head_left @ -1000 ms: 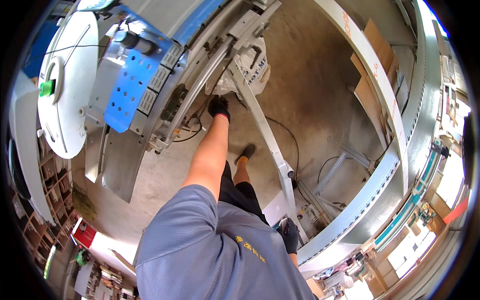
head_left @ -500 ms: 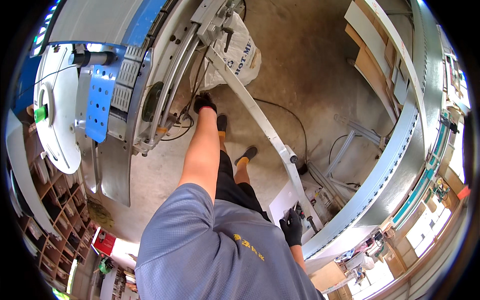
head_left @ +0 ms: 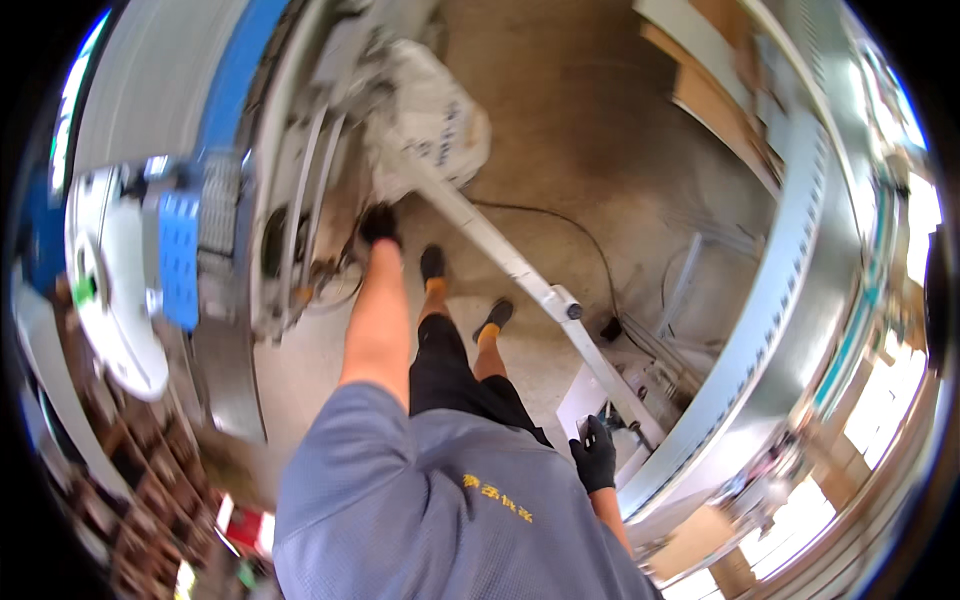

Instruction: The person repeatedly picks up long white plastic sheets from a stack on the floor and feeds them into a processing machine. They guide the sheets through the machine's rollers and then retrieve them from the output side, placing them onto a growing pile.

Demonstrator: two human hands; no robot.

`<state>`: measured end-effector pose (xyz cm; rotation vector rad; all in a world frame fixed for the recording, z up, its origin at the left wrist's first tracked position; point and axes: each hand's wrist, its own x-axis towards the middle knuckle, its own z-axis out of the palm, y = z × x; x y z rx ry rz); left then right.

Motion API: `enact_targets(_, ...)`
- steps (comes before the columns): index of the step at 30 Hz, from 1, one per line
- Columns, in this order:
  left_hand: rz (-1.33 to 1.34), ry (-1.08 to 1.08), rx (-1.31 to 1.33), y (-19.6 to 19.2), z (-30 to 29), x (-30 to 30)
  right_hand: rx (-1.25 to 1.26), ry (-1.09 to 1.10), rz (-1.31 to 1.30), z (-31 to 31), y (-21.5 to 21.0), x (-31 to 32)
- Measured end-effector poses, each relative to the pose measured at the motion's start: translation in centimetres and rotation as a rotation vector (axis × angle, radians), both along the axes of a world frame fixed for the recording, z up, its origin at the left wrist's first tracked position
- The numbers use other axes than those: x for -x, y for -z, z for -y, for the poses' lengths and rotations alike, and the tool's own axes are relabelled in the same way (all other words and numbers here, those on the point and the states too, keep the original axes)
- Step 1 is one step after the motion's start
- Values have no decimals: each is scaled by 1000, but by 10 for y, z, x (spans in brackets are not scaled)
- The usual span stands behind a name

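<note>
My left hand (head_left: 380,225), in a dark glove, reaches forward at the end of my outstretched arm. It is beside the metal rails (head_left: 308,205) of the machine and just below a white printed sack (head_left: 445,125); blur hides its fingers. Low on the right, my right hand (head_left: 594,457) wears a black glove. Its fingers curl in a pinch around something small and pale that I cannot make out. That hand is close to the lower end of a long pale metal arm (head_left: 500,250), which slants across the floor from the machine. A white panel (head_left: 580,402) lies beyond it.
A blue perforated plate (head_left: 179,260) and a white rounded housing (head_left: 120,310) belong to the machine at left. On the right runs a long metal beam (head_left: 775,310). Boards (head_left: 715,105) lean beyond it. A black cable (head_left: 570,225) crosses the floor.
The whole view has turned and become more blurred, so the machine and the metal arm appear shifted. My left hand stays by the rails, my right hand near the arm's lower end.
</note>
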<state>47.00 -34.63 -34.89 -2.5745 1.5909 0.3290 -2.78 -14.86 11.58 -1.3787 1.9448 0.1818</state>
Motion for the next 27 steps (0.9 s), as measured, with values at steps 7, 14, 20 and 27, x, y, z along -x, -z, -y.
enact_targets(7,-1526,-809,552,-208,4,135,296,393,-41,-26,-35,75)
enact_targets(14,-1781,311,331,-441,37,427,824,1638,819,-116,-68,255)
enact_targets(20,-1370,1394,196,-518,30,730,1068,1919,1463,-226,36,465)
enact_targets(27,-688,1865,19,-458,23,961,1067,2243,1404,-228,111,561)
